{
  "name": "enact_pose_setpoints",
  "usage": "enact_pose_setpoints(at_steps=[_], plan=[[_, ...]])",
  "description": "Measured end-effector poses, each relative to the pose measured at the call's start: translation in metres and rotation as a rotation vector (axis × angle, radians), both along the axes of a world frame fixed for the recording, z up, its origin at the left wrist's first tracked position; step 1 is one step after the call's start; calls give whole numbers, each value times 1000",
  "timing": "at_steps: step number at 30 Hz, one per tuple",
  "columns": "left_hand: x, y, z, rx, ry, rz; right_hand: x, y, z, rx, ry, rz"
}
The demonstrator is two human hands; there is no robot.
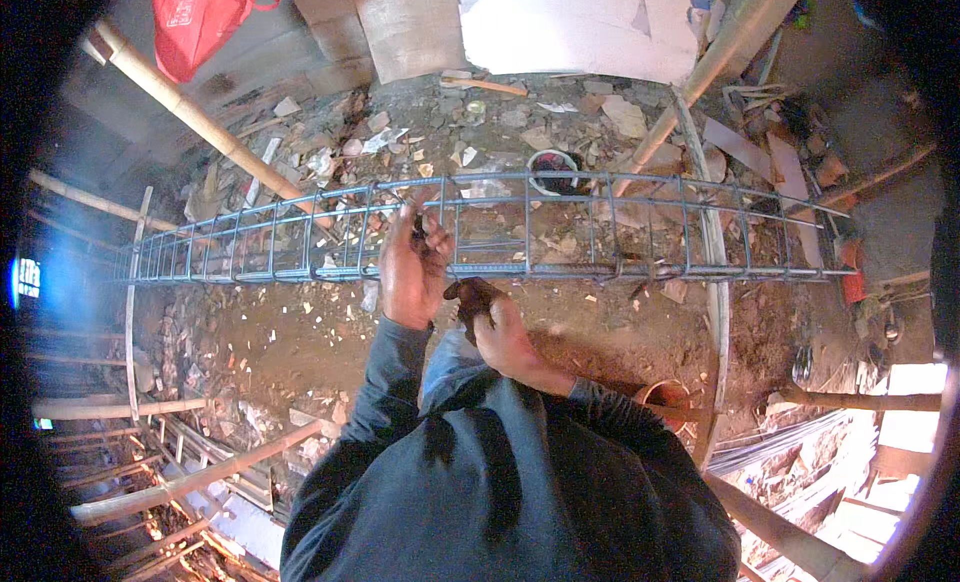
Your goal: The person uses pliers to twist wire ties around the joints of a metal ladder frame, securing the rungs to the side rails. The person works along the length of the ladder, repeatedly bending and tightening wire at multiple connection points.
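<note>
A red bag (198, 30) showed beyond a bamboo pole (200, 116); a bucket (533, 174) stood amid scattered rubble (625, 115).

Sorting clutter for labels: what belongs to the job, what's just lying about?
Job, likely:
rebar cage, left hand at it, right hand close by
wooden pole, seemingly supporting it

Lying about, apparently:
rubble
red bag
bucket, contents unclear

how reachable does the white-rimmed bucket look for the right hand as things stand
Probably not directly: the steel bar cage lies between the right hand and the bucket, so reaching over would likely be needed.
</note>
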State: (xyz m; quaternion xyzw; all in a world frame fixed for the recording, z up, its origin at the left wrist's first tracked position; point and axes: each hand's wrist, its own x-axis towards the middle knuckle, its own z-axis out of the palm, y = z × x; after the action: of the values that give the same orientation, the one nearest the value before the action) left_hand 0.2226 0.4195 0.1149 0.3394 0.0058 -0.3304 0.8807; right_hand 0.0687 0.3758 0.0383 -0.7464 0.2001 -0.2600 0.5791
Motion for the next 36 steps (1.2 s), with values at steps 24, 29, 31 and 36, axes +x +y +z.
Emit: enact_pose_setpoints(at_steps=[24, 29, 31, 36], plan=[[159, -43, -207, 588, 2, -380, 293, -186, -4, -873, 305, 682], [163, -50, -218, 369, 136, -320, 320, -198, -32, -1068, 500, 959], [161, -50, -217, 293, 216, -282, 324, -203, -35, -1095, 498, 972], [144, -54, -207, 338, 140, -126, 324, -215, -19, -1103, 441, 959]])
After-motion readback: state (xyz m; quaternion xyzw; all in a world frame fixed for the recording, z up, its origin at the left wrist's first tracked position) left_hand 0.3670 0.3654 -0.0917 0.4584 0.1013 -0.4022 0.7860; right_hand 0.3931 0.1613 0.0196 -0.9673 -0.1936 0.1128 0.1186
